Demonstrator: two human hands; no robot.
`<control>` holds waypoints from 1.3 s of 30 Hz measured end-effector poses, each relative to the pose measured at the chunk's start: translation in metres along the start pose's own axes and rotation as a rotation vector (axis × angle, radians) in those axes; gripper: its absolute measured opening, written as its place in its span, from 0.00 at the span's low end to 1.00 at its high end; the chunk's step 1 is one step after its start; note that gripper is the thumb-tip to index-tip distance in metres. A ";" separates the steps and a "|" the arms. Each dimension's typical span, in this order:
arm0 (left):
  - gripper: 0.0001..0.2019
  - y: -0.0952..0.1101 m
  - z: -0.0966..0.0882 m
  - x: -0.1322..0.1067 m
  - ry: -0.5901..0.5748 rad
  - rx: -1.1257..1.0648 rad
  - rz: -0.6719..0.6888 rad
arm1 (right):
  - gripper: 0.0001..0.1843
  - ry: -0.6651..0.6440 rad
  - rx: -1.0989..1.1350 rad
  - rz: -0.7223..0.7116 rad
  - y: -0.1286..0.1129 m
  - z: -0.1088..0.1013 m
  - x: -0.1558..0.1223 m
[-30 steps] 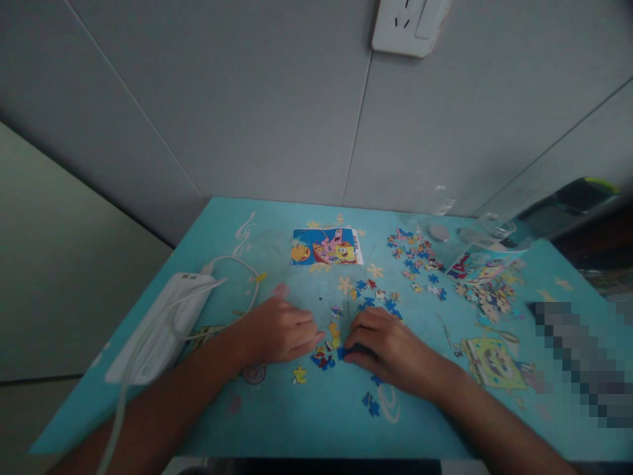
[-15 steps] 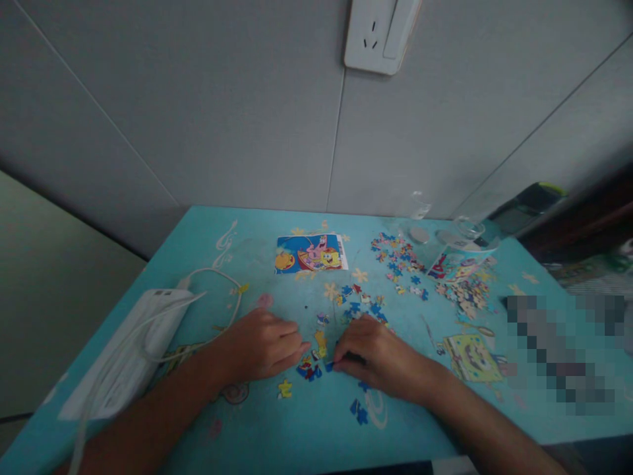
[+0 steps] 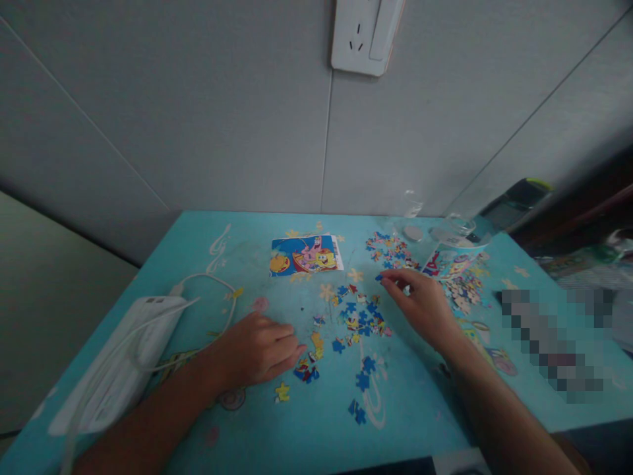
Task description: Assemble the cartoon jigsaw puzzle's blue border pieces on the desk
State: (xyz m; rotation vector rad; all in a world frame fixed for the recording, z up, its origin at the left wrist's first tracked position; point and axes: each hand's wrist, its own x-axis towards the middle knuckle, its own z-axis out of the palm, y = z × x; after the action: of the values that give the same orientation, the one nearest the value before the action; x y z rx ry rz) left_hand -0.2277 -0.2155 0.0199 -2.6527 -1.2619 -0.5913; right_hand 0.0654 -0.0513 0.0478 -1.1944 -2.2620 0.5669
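My right hand (image 3: 418, 297) pinches a small blue jigsaw piece (image 3: 379, 278) between thumb and fingertips, at the edge of the loose pile. My left hand (image 3: 264, 349) rests on the table with its fingers curled in and nothing visible in them. Just right of its fingertips lie a joined red-and-blue cluster of pieces (image 3: 306, 371) and a yellow piece (image 3: 317, 343). A single yellow piece (image 3: 282, 392) sits below that hand. Several blue and mixed pieces (image 3: 363, 320) lie between the hands, with more blue ones (image 3: 357, 411) nearer me. A picture card (image 3: 306, 255) with cartoon figures lies behind them.
A heap of mixed pieces (image 3: 388, 247) lies at the back, beside a printed tub (image 3: 452, 260) with more pieces (image 3: 465, 290) around it. A white power strip (image 3: 143, 356) with its cable (image 3: 230, 290) occupies the left side. A wall with a socket (image 3: 363, 39) stands behind the table.
My right hand has moved from beside the red-and-blue cluster to the back right, holding a blue jigsaw piece. My left hand has stayed in place. The view has shifted slightly.
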 end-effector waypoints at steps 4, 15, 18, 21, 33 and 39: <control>0.15 0.000 0.001 -0.001 -0.017 -0.005 -0.003 | 0.11 -0.026 -0.081 0.062 0.016 0.002 0.005; 0.16 -0.001 0.002 -0.002 -0.023 0.006 0.016 | 0.10 -0.198 -0.020 0.026 0.011 0.017 0.001; 0.16 0.000 0.001 0.000 -0.014 0.016 0.019 | 0.11 -0.240 -0.032 -0.036 0.007 0.017 -0.001; 0.16 0.000 0.000 0.001 -0.021 0.022 0.004 | 0.11 -0.235 -0.057 -0.099 0.006 0.018 -0.003; 0.16 0.001 0.001 0.001 -0.049 0.033 0.004 | 0.14 -0.144 -0.103 -0.265 -0.012 0.049 0.002; 0.16 0.005 -0.001 0.002 -0.075 0.043 0.022 | 0.12 -0.133 -0.071 -0.253 -0.016 0.058 0.003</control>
State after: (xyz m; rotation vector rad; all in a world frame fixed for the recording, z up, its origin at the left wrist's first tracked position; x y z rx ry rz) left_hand -0.2234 -0.2173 0.0213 -2.6729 -1.2484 -0.4605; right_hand 0.0183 -0.0643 0.0123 -0.9064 -2.5158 0.4830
